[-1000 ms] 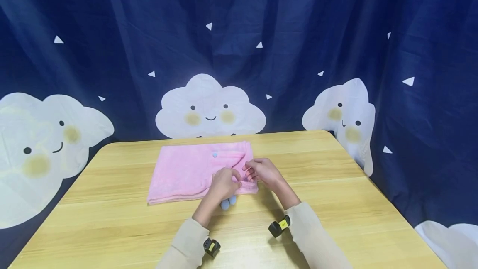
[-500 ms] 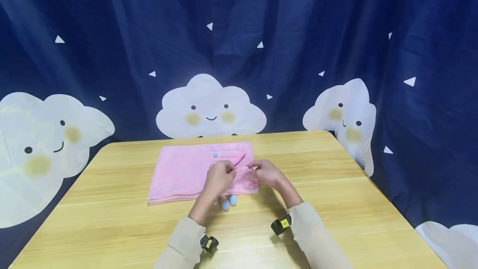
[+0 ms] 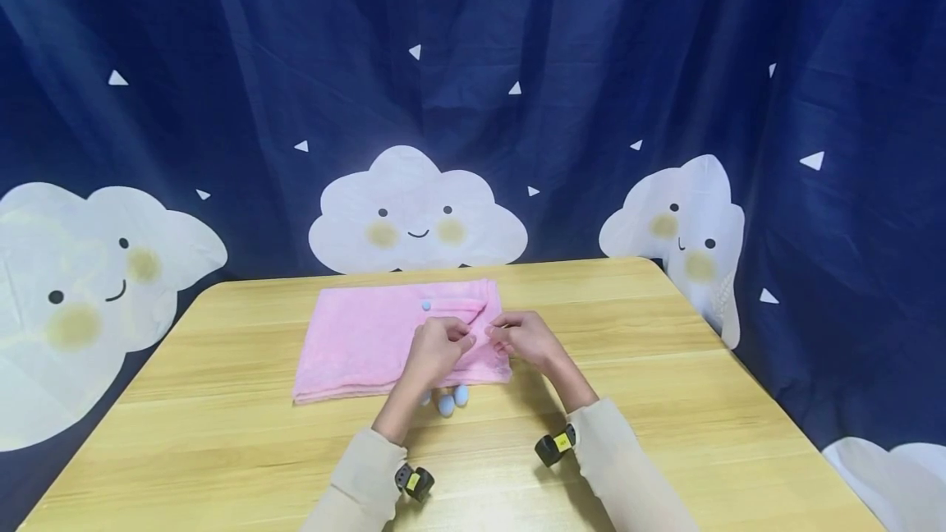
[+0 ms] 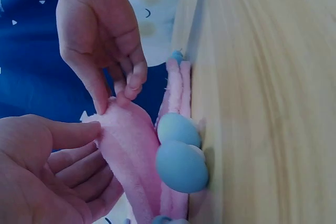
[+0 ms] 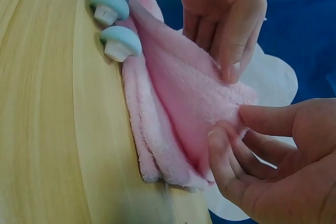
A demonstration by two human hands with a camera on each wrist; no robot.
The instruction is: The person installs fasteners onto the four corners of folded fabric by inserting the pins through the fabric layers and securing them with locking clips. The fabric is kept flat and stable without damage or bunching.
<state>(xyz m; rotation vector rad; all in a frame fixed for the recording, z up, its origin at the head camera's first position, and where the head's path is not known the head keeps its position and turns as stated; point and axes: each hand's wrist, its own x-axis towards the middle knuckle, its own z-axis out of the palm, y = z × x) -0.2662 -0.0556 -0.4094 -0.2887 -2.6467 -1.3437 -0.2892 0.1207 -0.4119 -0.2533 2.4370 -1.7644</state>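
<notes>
A folded pink fleece cloth (image 3: 355, 335) lies on the table, with one small blue knob (image 3: 425, 306) on its upper part. My left hand (image 3: 432, 351) pinches a raised layer at the cloth's near right side between thumb and fingers. Facing it, my right hand (image 3: 526, 339) pinches the same raised flap (image 5: 194, 98) a short way along its edge. The flap stands up between the two hands in both wrist views. By the near edge of the cloth sit mushroom-shaped pieces with blue caps (image 4: 181, 166) and white stems (image 5: 119, 52), partly under my left wrist.
The light wood table (image 3: 650, 433) stretches out to both sides of the cloth. Behind it hangs a dark blue curtain (image 3: 562, 138) printed with white clouds. Black wrist cameras (image 3: 415, 483) sit at both cuffs.
Both hands have come onto the cloth's loose layer and lifted it as a flap. The left hand has shifted slightly left, uncovering more of the blue-capped pieces.
</notes>
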